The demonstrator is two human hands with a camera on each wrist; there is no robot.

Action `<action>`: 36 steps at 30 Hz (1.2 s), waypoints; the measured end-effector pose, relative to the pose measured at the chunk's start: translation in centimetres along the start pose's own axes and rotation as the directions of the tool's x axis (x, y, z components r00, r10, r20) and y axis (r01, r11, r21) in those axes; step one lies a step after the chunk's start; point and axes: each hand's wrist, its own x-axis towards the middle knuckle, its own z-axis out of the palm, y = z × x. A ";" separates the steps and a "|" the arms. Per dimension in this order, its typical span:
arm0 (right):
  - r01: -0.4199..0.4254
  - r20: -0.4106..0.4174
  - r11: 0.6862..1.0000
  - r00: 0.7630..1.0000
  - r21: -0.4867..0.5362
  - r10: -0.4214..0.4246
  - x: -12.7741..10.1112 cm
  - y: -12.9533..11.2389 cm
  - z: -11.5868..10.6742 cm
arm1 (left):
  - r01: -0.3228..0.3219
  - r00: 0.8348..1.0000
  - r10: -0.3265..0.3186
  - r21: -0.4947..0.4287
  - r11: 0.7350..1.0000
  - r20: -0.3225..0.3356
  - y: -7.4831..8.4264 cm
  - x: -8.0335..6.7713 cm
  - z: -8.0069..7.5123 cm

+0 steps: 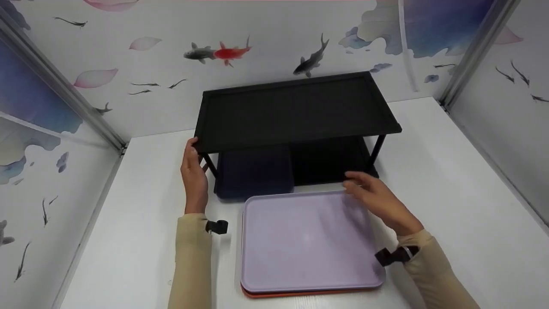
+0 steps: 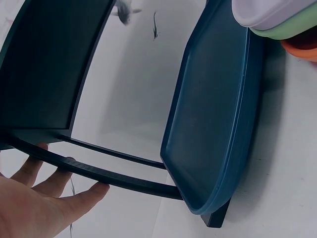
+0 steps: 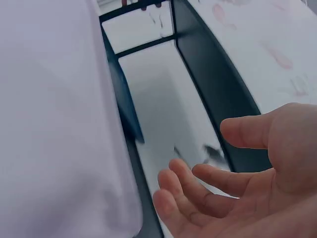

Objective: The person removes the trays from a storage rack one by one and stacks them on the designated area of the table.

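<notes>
Left hand (image 1: 194,174) up against the front-left corner of the black shelf rack (image 1: 296,109), fingers (image 2: 69,191) straight along its lower side rail, grip loose, clasping nothing. Right hand (image 1: 377,199) hovering over the far right corner of the lilac tray (image 1: 306,242), just in front of the rack, fingers spread and relaxed, grip wide open and empty. Lilac tray on top of a stack, green tray (image 2: 285,29) and orange tray (image 1: 300,293) beneath. Dark blue tray (image 1: 254,174) on the rack's lower shelf, left half, front edge poking out toward the stack. All on the white surface (image 1: 450,193).
</notes>
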 end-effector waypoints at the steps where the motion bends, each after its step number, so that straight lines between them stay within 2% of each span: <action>1: 0.003 0.016 1.000 1.000 0.013 -0.003 0.5 -0.7 0.3 | 0.000 1.000 0.000 -0.001 1.000 0.002 0.1 0.0 0.0; 4: -0.015 0.073 0.999 0.997 0.040 0.012 2.4 -2.3 1.2 | 0.003 1.000 -0.003 -0.006 1.000 0.001 0.2 0.0 0.0; 7: -0.067 0.110 0.998 0.992 0.019 0.064 4.3 -3.2 2.4 | 0.009 1.000 -0.009 -0.008 1.000 0.002 0.1 0.0 0.0; 15: -0.179 0.123 0.981 0.975 -0.077 0.187 8.3 -2.9 5.5 | -0.001 1.000 0.001 0.006 1.000 0.002 0.1 0.0 -0.1; 21: -0.241 0.101 0.966 0.963 -0.089 0.250 9.9 -2.2 7.7 | -0.004 1.000 0.004 0.007 1.000 0.010 0.1 0.0 -0.1; 26: -0.263 0.115 0.959 0.955 -0.104 0.274 10.4 -2.3 9.0 | -0.009 1.000 0.009 0.006 1.000 -0.006 -1.6 0.9 -0.3; 29: -0.276 0.139 0.958 0.949 -0.075 0.284 10.4 -2.6 9.2 | -0.011 1.000 0.011 0.002 1.000 -0.008 -2.7 1.4 -0.5; 32: -0.290 0.158 0.957 0.944 -0.019 0.289 10.5 -2.8 9.2 | -0.020 1.000 0.020 0.011 1.000 -0.008 -3.0 1.5 -0.6; 36: -0.308 0.190 0.940 0.942 0.149 0.278 10.6 -3.1 9.1 | -0.028 1.000 0.028 0.027 0.999 -0.008 -3.1 1.4 -0.7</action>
